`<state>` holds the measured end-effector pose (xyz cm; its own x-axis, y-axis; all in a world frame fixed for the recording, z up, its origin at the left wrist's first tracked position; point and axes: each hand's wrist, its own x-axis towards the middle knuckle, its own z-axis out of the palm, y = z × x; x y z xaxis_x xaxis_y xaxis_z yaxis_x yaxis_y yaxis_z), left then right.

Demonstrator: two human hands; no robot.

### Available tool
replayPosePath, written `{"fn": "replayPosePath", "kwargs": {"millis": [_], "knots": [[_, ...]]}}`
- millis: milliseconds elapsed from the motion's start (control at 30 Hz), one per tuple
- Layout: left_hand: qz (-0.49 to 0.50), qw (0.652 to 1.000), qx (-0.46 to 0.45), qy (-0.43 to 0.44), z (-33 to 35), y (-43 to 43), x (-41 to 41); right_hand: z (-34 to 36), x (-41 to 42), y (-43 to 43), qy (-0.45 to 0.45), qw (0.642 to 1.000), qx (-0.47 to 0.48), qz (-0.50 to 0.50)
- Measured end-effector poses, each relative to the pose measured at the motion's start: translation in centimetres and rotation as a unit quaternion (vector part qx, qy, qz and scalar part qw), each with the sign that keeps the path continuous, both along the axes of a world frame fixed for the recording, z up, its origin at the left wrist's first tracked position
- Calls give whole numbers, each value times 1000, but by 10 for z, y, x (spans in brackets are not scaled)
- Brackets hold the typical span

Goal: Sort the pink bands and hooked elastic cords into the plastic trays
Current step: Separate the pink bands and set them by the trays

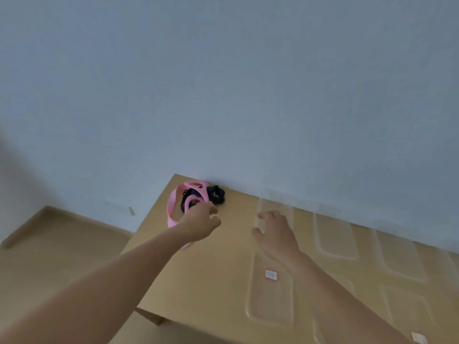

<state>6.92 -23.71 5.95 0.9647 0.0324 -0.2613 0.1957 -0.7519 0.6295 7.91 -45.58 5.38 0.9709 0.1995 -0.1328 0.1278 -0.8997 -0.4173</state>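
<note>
Light wooden tabletop (211, 281); clear oblong plastic trays (335, 234) lying flat; looped pink bands (171, 207), lengthwise toward the wall, tangled with black hooked elastic cords (217, 194) at the far-left corner; left hand (198, 224) fingers curled there, grasp unclear; right hand (275, 234) fingers loosely spread.

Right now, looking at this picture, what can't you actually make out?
Head view, all of it:
- Left hand: the back of the hand hides its fingertips, so a grip on the pink bands is unclear.
- Black cords: blur and the bands hide hooks and number.
- Clear trays: right and bottom edges cut some off.
- Tray label: too blurred to read.
</note>
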Motion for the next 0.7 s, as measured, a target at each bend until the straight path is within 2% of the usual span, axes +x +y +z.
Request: {"fn": "replayPosePath", "kwargs": {"millis": [200,367,467,533,600,700], "knots": [[96,995,-16,22,-29,92,-10,-23,16,116,94,995,1,41],[122,991,-2,50,-53,125,-11,-44,45,168,119,984,110,-71],[122,991,-6,61,-61,131,-7,-55,63,177,139,982,88,-94],[117,992,-7,55,-63,133,0,-49,73,176,116,985,88,-88],[122,991,-5,58,-66,133,9,-30,80,175,70,983,134,-104],[141,986,6,86,-71,127,28,4,85,169,43,943,293,-155]]}}
